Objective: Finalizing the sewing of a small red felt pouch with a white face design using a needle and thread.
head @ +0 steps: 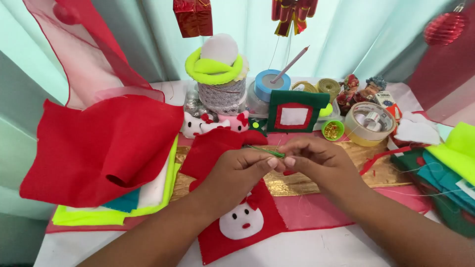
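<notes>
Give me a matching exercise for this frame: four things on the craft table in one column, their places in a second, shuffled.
1. red felt sheet
2. tape roll
3. green wire
4. snowman patch

a. under the left wrist
b. pinched between both hands' fingers
c. on the stack at the left
d. right of the green felt frame

Pairs: 1-c, 2-d, 3-b, 4-a

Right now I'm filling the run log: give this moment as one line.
left hand: pinches thin green strip | right hand: pinches same strip | below: red felt piece with white face | surface: white table
</notes>
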